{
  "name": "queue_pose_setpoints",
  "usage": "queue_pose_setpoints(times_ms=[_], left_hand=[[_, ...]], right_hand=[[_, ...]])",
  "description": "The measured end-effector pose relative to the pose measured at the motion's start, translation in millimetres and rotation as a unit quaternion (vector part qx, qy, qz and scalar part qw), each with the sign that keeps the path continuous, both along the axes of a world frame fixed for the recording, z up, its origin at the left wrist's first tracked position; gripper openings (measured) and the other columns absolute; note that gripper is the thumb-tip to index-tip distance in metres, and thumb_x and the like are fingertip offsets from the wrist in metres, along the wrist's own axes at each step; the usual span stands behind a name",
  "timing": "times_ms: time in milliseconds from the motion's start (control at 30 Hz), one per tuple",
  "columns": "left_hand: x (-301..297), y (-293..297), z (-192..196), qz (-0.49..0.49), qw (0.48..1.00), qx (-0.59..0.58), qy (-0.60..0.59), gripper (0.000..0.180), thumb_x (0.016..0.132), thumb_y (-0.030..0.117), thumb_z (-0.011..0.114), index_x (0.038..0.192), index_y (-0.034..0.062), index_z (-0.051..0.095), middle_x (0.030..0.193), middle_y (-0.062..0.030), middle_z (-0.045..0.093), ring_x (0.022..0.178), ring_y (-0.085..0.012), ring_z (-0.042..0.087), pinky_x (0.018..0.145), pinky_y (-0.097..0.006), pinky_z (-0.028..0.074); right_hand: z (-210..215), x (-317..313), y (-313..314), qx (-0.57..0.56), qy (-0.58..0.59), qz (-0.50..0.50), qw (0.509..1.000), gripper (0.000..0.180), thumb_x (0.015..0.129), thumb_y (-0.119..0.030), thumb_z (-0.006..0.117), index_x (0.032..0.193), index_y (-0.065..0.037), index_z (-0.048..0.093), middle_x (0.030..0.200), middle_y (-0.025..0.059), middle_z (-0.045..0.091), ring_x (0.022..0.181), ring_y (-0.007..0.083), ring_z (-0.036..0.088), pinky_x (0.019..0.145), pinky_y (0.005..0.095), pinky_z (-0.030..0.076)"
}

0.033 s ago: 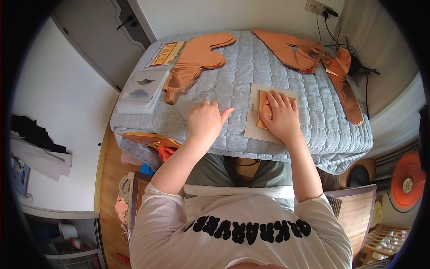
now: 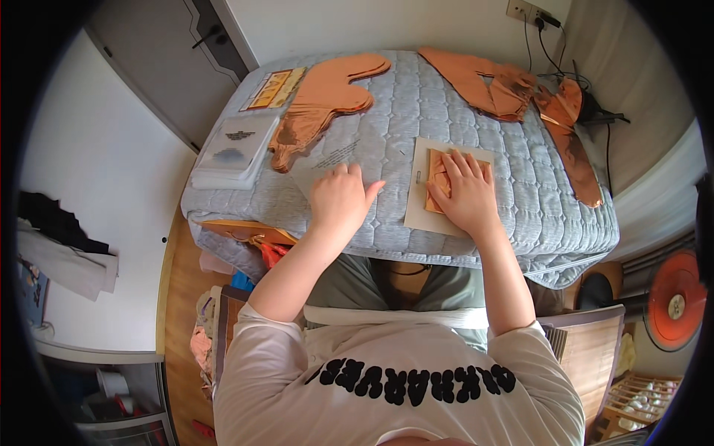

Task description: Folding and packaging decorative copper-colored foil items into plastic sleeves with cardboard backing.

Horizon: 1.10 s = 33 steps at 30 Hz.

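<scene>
At the far left a white wall (image 2: 111,186) runs close along the left edge of the quilted grey-blue table cover (image 2: 416,119), leaving only a narrow strip of wooden floor (image 2: 175,297) between them. On the cover's left edge lies a clear flat packet (image 2: 236,152), its outer side almost flush with the drop. Just beyond it sits a small yellow-framed card (image 2: 275,88), and to its right a large orange-brown leather piece (image 2: 323,100) spreads toward the far edge.

The left hand (image 2: 338,199) lies flat on the bare quilt near the front edge, palm down, fingers together and thumb stuck out to the right; it holds nothing. A thin clear sheet (image 2: 335,156) lies just beyond its fingertips. Between this hand and the cream board (image 2: 420,208) is a short stretch of open quilt.

The board reaches close to the front edge of the cover. On it lies a small orange leather piece (image 2: 436,182), and the right hand (image 2: 462,195) presses down on it, fingers slightly spread, covering most of it.

Right of the board the quilt is open up to the long strip of orange leather scraps (image 2: 520,93) that curves along the far right corner and down the right edge. Cables (image 2: 595,115) hang past that corner.
</scene>
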<state>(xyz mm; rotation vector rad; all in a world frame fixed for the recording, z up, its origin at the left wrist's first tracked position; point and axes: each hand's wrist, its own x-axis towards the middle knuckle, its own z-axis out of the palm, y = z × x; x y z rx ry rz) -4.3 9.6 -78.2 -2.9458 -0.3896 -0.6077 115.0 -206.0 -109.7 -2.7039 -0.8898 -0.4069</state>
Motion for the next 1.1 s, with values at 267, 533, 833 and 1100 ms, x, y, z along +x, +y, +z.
queue_pose_setpoints(times_ms=[267,533,833,1100], left_hand=[[24,54,-7,-0.351,0.913,-0.183,0.094,0.039,0.092,0.034,0.068,0.128,0.0186,0.066,0.13,-0.0096,0.057,0.126,-0.0302,0.052,0.107,-0.043,0.041],[14,21,0,-0.226,0.956,-0.119,0.146,0.067,0.086,0.053,0.071,0.144,0.0239,0.055,0.153,-0.0087,0.041,0.136,-0.0301,0.042,0.112,-0.047,0.036],[23,8,-12,-0.213,0.959,-0.11,0.151,0.1,0.076,0.074,0.068,0.154,0.0182,0.04,0.161,-0.0118,0.032,0.146,-0.034,0.029,0.117,-0.053,0.025],[64,-16,-17,-0.149,0.967,-0.149,0.144,0.104,0.082,0.079,0.056,0.155,0.0084,0.037,0.161,-0.0184,0.03,0.145,-0.0353,0.03,0.117,-0.051,0.025]], right_hand=[[-3,1,4,-0.003,-0.014,0.0,1.0,0.071,0.094,-0.057,0.053,0.147,-0.011,0.048,0.153,0.0143,0.046,0.145,0.0353,0.037,0.121,0.0544,0.019],[-6,15,9,-0.008,-0.032,-0.014,0.999,0.071,0.094,-0.059,0.051,0.146,-0.01,0.05,0.152,0.0149,0.047,0.143,0.0352,0.04,0.12,0.0537,0.021],[-4,56,16,-0.045,-0.018,-0.04,0.998,0.073,0.095,-0.062,0.047,0.148,-0.011,0.047,0.155,0.0137,0.044,0.145,0.0353,0.037,0.119,0.0508,0.022],[-3,70,22,-0.058,-0.003,-0.066,0.996,0.075,0.095,-0.063,0.045,0.147,-0.009,0.049,0.156,0.0131,0.044,0.145,0.0334,0.037,0.119,0.0497,0.023]])
